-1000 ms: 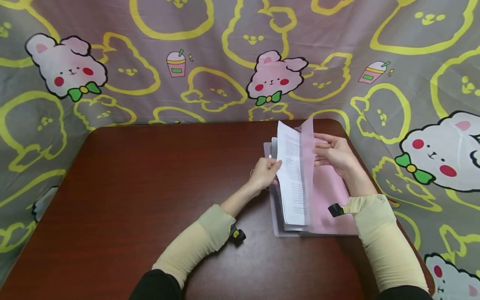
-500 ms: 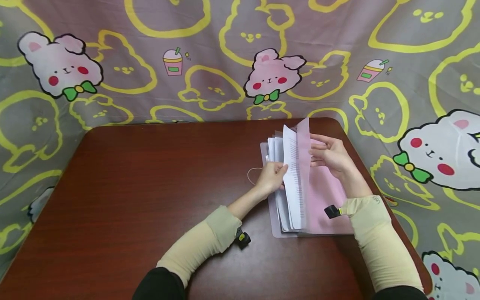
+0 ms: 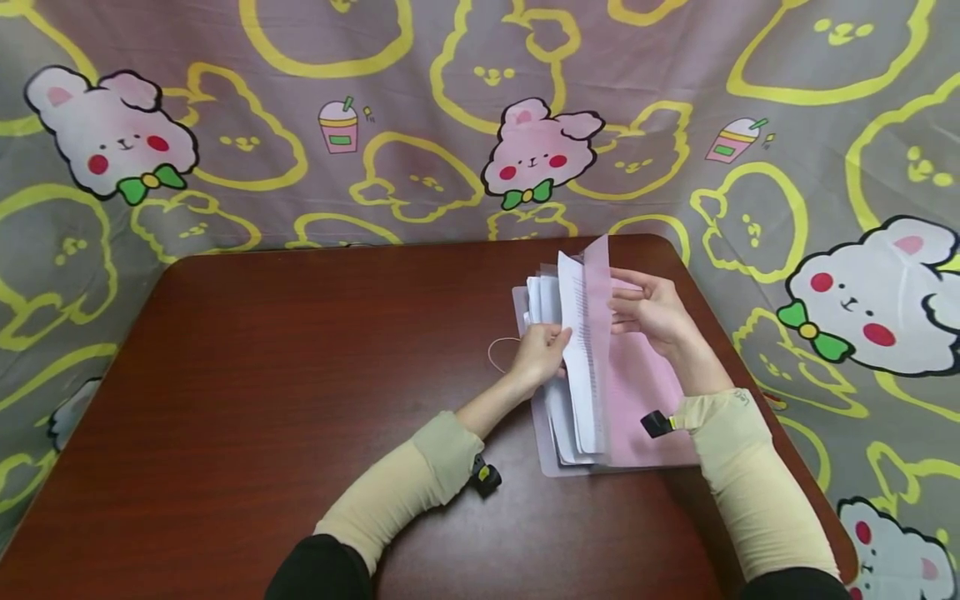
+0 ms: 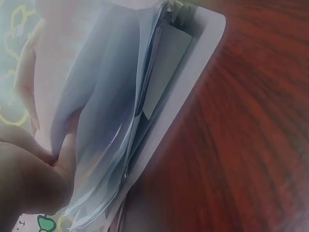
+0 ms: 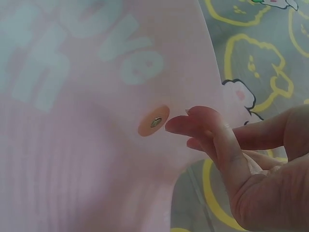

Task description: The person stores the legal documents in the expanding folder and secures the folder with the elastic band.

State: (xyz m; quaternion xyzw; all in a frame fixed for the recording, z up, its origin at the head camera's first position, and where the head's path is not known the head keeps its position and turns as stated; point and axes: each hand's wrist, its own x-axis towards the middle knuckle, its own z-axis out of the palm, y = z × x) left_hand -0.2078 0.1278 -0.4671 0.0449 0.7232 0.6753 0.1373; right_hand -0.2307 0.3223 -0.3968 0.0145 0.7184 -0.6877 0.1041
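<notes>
A file folder stands partly opened at the right of the table, its translucent pink cover (image 3: pixel 597 333) raised on edge. My left hand (image 3: pixel 542 354) pinches the edge of white printed sheets (image 3: pixel 585 392) beside that cover. Up close, the left wrist view has the thumb and fingers (image 4: pixel 67 150) at the leaves, with more papers (image 4: pixel 108 145) fanned below. My right hand (image 3: pixel 660 317) is at the cover's outer side, fingers loosely extended. In the right wrist view the fingertips (image 5: pixel 178 124) are beside an orange round button (image 5: pixel 153 121) on the cover; contact is unclear.
A thin string loop (image 3: pixel 491 354) sticks out left of the folder. More pink sheet (image 3: pixel 648 400) lies beneath my right hand. The brown table (image 3: pixel 300 375) extends left, and a patterned curtain (image 3: pixel 420 100) hangs behind it.
My left hand has shifted slightly right with the pinched sheets, which now stand closer to the pink cover. More papers show behind them, and the string loop is in view. The right hand stays at the cover.
</notes>
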